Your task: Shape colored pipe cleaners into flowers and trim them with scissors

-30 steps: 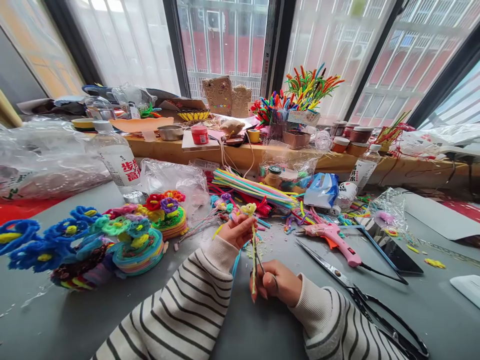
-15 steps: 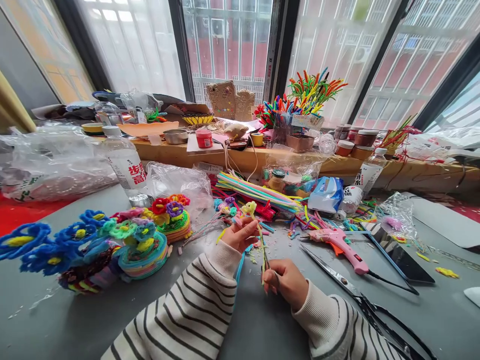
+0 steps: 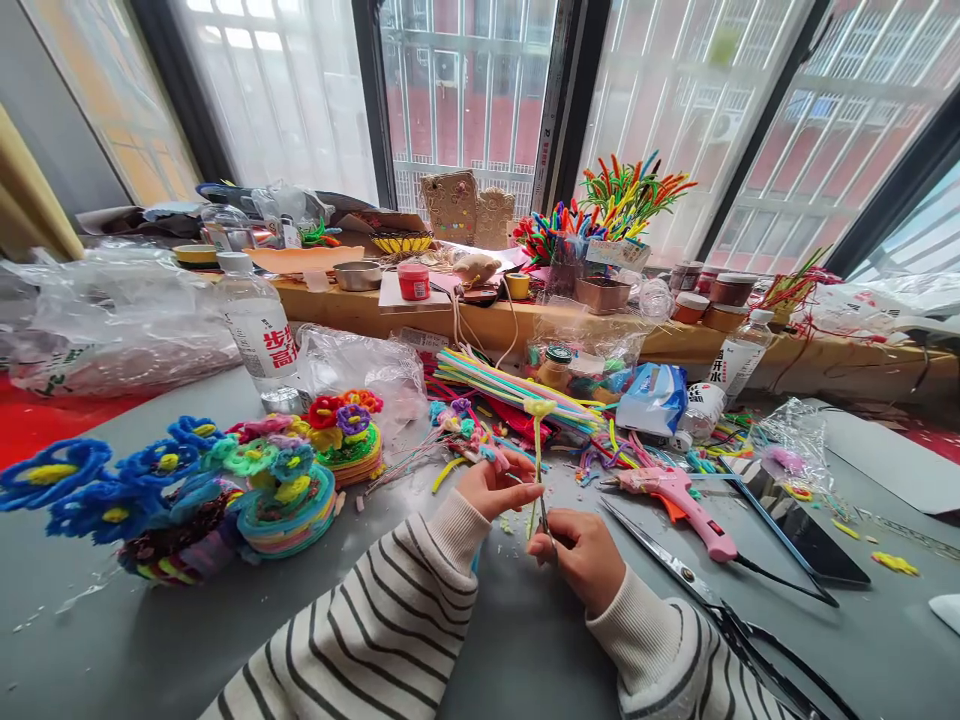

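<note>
Between the thumb and fingers of my left hand point(image 3: 499, 485) is the thin stem of a pale yellow pipe-cleaner flower point(image 3: 538, 408), held upright with its small head on top. My right hand point(image 3: 581, 555) is closed low by the stem, around what looks like small scissors point(image 3: 545, 522); their thin metal blades point up along the stem and the grip is mostly covered by my fingers. Several small pastel flowers point(image 3: 457, 415) on long stems lie just beyond my left hand. Yellowish fuzz scraps are scattered on the grey table point(image 3: 517, 640) around my hands.
On the right lie large scissors point(image 3: 686, 575), a pink glue gun point(image 3: 701, 515) and a phone point(image 3: 799, 530). Pipe-cleaner flower pots point(image 3: 289, 510) stand at the left, near a water bottle point(image 3: 259, 330). A bundle of pipe cleaners point(image 3: 517, 385) lies behind my hands.
The yellow flower has risen and turned more upright, its head now above my left hand. My left hand has shifted slightly right and down, closer to my right hand, with its fingers extended farther.
</note>
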`<state>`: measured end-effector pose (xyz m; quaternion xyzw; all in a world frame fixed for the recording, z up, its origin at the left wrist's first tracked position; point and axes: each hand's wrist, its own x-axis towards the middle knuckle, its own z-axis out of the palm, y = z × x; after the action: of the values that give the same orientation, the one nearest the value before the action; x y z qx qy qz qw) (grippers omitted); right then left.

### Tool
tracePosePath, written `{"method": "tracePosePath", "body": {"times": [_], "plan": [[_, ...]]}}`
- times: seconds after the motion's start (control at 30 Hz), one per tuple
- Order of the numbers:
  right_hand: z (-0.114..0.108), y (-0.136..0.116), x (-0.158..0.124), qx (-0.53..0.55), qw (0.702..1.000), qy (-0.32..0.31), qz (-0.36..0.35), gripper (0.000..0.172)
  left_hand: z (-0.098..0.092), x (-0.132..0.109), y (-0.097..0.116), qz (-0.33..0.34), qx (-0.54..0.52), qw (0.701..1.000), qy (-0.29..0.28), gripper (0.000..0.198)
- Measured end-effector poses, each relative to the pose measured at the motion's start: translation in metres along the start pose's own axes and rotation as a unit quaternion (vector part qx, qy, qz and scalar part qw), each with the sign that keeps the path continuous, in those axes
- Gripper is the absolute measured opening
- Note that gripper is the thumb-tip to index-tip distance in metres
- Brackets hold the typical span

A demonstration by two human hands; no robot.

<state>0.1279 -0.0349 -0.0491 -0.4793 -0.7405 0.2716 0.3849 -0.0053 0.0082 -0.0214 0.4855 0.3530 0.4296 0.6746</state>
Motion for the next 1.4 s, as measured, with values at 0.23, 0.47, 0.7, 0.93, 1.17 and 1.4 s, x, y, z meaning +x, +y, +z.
{"method": "tracePosePath", "body": {"times": [0.23, 0.47, 0.7, 0.93, 1.17, 1.4], "plan": [[0.0, 0.001, 0.0, -0.025, 1.0, -0.005, -0.002, 0.06, 0.003, -0.003, 0.003, -0.03, 0.028, 0.999, -0.026, 0.032], [-0.001, 0.002, 0.001, 0.034, 0.998, -0.028, 0.047, 0.062, 0.002, 0.0, 0.001, -0.061, -0.018, 0.998, 0.012, 0.037], [-0.001, 0.004, 0.003, 0.095, 0.989, -0.022, 0.109, 0.046, -0.007, 0.007, -0.008, -0.076, -0.062, 0.994, 0.04, 0.033], [0.009, -0.004, 0.001, 0.23, 0.964, -0.082, 0.108, 0.025, -0.003, 0.001, -0.002, -0.066, -0.033, 0.997, 0.023, 0.03], [0.015, -0.002, 0.004, 0.255, 0.959, -0.018, 0.12, 0.021, 0.002, 0.001, 0.0, -0.066, -0.087, 0.994, 0.027, 0.036], [0.014, -0.005, 0.006, 0.257, 0.959, 0.03, 0.111, 0.023, -0.003, 0.005, -0.003, -0.068, -0.109, 0.992, 0.001, 0.038]]}}
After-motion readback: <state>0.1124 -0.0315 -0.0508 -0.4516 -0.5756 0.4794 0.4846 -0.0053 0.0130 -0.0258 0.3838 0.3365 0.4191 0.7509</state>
